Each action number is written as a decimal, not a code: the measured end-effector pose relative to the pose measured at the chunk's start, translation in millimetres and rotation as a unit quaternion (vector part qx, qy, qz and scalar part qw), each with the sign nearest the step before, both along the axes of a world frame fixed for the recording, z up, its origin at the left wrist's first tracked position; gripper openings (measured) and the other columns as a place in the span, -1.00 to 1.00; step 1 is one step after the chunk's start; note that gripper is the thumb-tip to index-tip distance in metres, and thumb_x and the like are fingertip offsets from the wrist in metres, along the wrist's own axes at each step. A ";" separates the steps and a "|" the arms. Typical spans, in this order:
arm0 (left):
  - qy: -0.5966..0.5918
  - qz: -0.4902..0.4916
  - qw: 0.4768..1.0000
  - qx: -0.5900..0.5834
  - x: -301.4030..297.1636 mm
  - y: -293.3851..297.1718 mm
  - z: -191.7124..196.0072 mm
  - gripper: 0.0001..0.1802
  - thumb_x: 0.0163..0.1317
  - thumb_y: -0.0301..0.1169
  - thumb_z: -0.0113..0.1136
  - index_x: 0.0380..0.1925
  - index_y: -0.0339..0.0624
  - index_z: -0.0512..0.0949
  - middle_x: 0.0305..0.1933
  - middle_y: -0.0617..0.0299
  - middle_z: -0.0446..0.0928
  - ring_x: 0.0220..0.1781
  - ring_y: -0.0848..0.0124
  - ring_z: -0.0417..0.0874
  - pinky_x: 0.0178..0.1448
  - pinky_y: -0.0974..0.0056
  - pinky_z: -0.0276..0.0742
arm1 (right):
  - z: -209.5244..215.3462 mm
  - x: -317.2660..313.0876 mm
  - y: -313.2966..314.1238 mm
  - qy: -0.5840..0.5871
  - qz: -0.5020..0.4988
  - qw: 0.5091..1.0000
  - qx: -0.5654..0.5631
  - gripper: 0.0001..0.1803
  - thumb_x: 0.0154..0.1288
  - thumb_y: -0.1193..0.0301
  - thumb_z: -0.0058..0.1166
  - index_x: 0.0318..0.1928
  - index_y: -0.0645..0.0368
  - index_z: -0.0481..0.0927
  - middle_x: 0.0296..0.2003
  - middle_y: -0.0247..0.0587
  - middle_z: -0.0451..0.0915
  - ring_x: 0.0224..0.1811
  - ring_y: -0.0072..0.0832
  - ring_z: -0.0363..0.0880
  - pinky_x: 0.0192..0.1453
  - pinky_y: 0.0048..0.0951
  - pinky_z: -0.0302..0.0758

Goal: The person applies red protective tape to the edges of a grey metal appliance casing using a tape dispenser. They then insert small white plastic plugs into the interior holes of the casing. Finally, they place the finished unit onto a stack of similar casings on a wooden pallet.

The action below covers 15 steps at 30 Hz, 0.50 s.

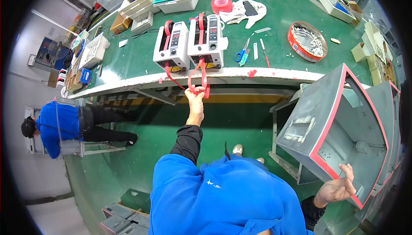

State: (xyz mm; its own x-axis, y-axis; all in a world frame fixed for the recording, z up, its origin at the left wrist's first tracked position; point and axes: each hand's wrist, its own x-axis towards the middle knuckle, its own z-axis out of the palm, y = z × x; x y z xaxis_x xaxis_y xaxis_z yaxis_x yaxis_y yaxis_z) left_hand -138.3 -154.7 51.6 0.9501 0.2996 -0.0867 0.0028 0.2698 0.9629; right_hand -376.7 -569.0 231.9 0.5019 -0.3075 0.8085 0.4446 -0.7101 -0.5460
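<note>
My left hand point(195, 106) is stretched out to the bench edge, its fingers closed on a looped strip of red tape point(191, 78). The strip hangs from the front of the right-hand white tape dispenser point(206, 42). A second white tape dispenser point(171, 46) stands to its left, with another red strip hanging from it. At the lower right, my right hand point(337, 187) is at the near rim of a grey open box point(307, 119), palm up and fingers apart. Red tape runs along this box's rim. Whether my right fingers touch the rim I cannot tell.
On the green bench point(141, 63) lie blue-handled scissors point(240, 55), a red tape roll point(222, 4), a white cloth point(257, 9) and a round red tub point(296, 46) of small white pieces. More grey boxes point(118, 220) stand at lower left. Another person point(64, 125) works at left.
</note>
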 end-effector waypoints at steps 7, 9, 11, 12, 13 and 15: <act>0.009 0.017 0.999 0.025 -11.5 -3.8 7.6 -0.53 0.14 -0.67 -0.05 0.06 -0.20 0.12 -0.16 0.20 0.45 -0.02 0.46 0.42 0.31 0.24 0.10 | -0.1 -0.8 -0.8 0.003 0.000 1.000 0.008 -0.79 0.28 0.33 -0.40 -0.14 0.14 0.21 -0.31 0.21 0.56 -0.28 -0.15 0.50 0.17 0.07 0.28; 0.001 0.021 1.000 0.016 -13.9 -3.3 8.4 -0.54 0.14 -0.67 -0.04 0.04 -0.20 0.13 -0.16 0.20 0.44 -0.02 0.46 0.42 0.31 0.25 0.10 | 0.0 -0.6 -0.7 0.004 0.001 1.000 0.010 -0.79 0.28 0.33 -0.40 -0.15 0.14 0.21 -0.31 0.21 0.56 -0.28 -0.15 0.50 0.17 0.07 0.28; -0.016 0.021 1.000 -0.004 -16.5 -3.1 9.1 -0.55 0.14 -0.68 -0.04 0.02 -0.18 0.13 -0.15 0.20 0.44 -0.01 0.46 0.43 0.31 0.25 0.11 | 0.3 -0.2 -0.2 0.006 -0.002 1.000 0.010 -0.78 0.28 0.32 -0.39 -0.15 0.15 0.21 -0.32 0.21 0.56 -0.28 -0.15 0.50 0.17 0.08 0.27; -0.016 0.021 1.000 -0.004 -17.5 -3.7 11.1 -0.56 0.14 -0.68 -0.04 0.01 -0.18 0.14 -0.15 0.20 0.44 -0.01 0.46 0.43 0.31 0.25 0.11 | 0.4 0.0 0.0 0.005 -0.001 1.000 0.009 -0.79 0.28 0.32 -0.39 -0.15 0.15 0.21 -0.32 0.21 0.56 -0.28 -0.15 0.51 0.17 0.08 0.27; -0.017 0.021 1.000 -0.003 -18.8 -4.6 13.9 -0.56 0.14 -0.68 -0.03 0.00 -0.17 0.14 -0.15 0.20 0.44 -0.01 0.46 0.43 0.30 0.25 0.12 | 0.4 0.2 0.0 0.004 -0.001 1.000 0.009 -0.79 0.28 0.32 -0.39 -0.15 0.15 0.21 -0.32 0.21 0.56 -0.28 -0.15 0.51 0.17 0.07 0.27; -0.021 0.020 1.000 -0.006 -21.1 -4.5 14.7 -0.57 0.15 -0.68 -0.04 -0.01 -0.17 0.14 -0.15 0.21 0.44 -0.01 0.46 0.43 0.29 0.26 0.13 | 0.2 0.4 -0.1 0.003 0.000 1.000 0.010 -0.79 0.28 0.32 -0.39 -0.16 0.15 0.21 -0.32 0.22 0.56 -0.28 -0.15 0.51 0.17 0.07 0.27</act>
